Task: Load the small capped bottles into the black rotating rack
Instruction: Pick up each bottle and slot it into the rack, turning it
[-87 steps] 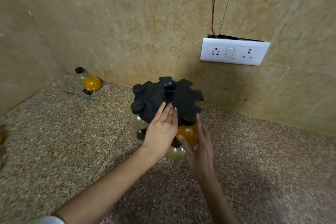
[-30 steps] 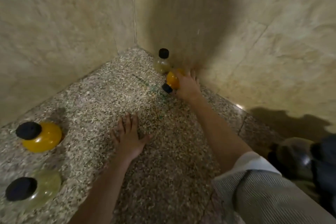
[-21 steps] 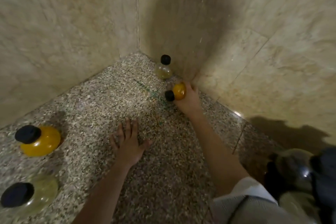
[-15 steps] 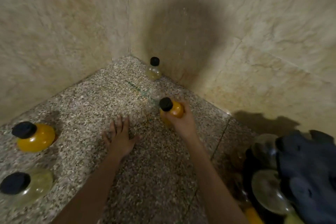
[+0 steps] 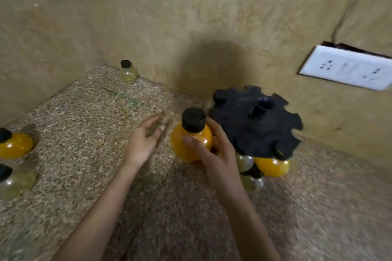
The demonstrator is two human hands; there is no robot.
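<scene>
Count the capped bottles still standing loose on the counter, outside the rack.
3: pale bottle in the far corner, orange bottle and pale bottle at the left edge. More may lie out of view.

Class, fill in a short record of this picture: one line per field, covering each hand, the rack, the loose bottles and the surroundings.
right hand: holds an orange bottle upright by its body, black cap up, beside the rack
left hand: open, empty, above the counter
black rack: near the wall, some bottles hanging under its notched top
loose bottles: pale one in the corner; an orange and a pale one at the left edge
wall: white socket plate
</scene>
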